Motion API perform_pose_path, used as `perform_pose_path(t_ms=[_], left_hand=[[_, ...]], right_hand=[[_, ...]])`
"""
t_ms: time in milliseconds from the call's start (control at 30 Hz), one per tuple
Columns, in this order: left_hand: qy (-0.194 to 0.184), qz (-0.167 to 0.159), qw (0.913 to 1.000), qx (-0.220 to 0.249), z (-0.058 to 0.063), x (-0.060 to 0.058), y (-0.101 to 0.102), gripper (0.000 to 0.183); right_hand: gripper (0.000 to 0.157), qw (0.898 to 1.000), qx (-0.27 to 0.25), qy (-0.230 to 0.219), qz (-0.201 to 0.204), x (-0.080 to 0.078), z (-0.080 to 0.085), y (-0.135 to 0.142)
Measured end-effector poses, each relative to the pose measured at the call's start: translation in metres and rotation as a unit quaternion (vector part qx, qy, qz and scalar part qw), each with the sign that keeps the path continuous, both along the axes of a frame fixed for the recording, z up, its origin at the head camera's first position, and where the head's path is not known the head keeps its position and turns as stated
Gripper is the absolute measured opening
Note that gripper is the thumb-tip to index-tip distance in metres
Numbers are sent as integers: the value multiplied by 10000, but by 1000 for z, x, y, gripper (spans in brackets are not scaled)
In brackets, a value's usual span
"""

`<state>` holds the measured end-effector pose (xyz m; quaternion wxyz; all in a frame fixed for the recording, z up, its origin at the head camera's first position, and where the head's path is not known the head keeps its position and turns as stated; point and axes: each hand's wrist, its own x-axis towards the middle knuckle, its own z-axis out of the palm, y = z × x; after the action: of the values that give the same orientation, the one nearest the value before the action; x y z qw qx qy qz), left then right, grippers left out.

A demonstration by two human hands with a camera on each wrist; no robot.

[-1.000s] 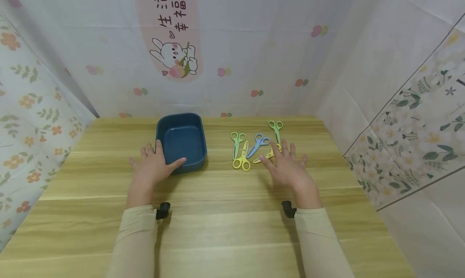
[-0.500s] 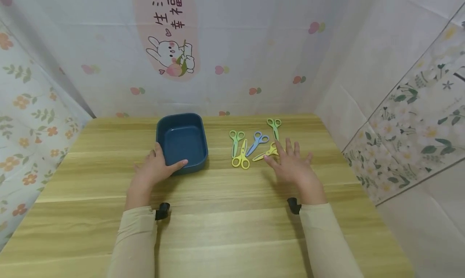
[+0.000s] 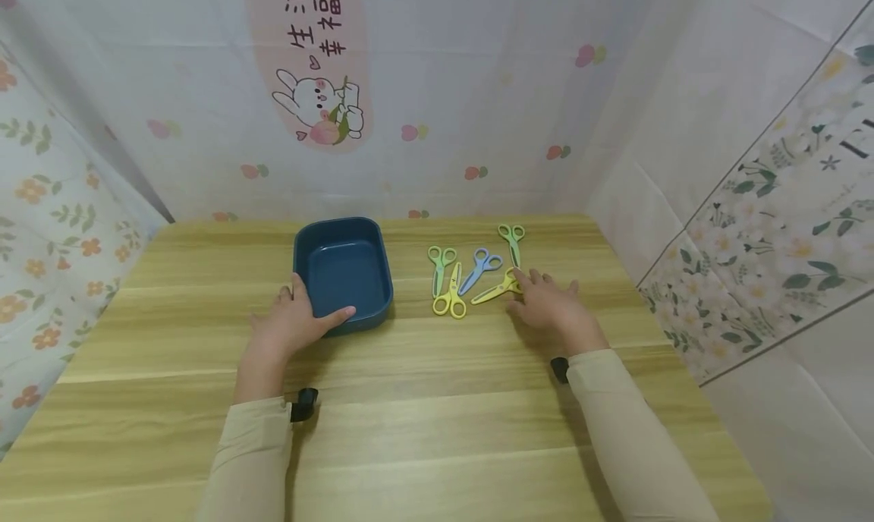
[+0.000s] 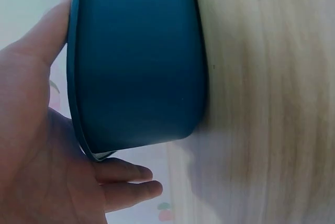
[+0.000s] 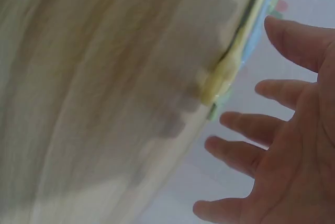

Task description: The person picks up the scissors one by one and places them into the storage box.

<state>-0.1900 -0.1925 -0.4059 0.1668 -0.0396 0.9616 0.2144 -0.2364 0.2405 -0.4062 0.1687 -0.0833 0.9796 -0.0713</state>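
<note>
The left hand [image 3: 290, 326] lies at the near left corner of a dark blue square box [image 3: 347, 279]. Its thumb reaches over the near rim, while the other fingers lie along the left side, stretched out past the box wall [image 4: 141, 62] in the left wrist view. Over the handle end of yellow scissors [image 3: 490, 291] is the right hand [image 3: 548, 303], its fingers bent slightly down and apart. In the right wrist view those scissors [image 5: 222, 77] sit just beyond the spread fingertips, with a gap between. The right hand holds nothing.
Left of those scissors lie blue scissors [image 3: 480, 268], a second yellow pair [image 3: 451, 300] and green scissors [image 3: 439, 272]. Another green pair [image 3: 513, 241] lies farther back. The wooden table [image 3: 410, 431] ends at a patterned cloth backdrop [image 3: 451, 89], with cloth on both sides.
The right hand has lowered toward the right-hand yellow scissors and its fingers have drawn in. The left hand stays at the box corner. The head view has shifted slightly.
</note>
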Motion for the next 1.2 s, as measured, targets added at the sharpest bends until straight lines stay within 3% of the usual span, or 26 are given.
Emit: perform_pose_path(t_ms=[200, 467, 800, 1000, 1200], left_hand=[[-98, -79, 9998, -154, -1, 4, 6, 142], [-80, -168, 9990, -397, -2, 8, 14, 140], [-24, -152, 9989, -441, -2, 11, 15, 139], [-4, -187, 9990, -409, -3, 10, 13, 140], [-38, -250, 9991, -339, -5, 8, 11, 141]], right_hand=[[73, 9994, 301, 22, 159, 1, -7, 3], [68, 9949, 882, 296, 397, 14, -5, 0], [33, 9781, 1603, 870, 999, 55, -5, -16], [27, 9687, 1566, 1272, 1446, 78, -2, -30], [30, 9685, 1510, 1290, 1501, 85, -3, -39]])
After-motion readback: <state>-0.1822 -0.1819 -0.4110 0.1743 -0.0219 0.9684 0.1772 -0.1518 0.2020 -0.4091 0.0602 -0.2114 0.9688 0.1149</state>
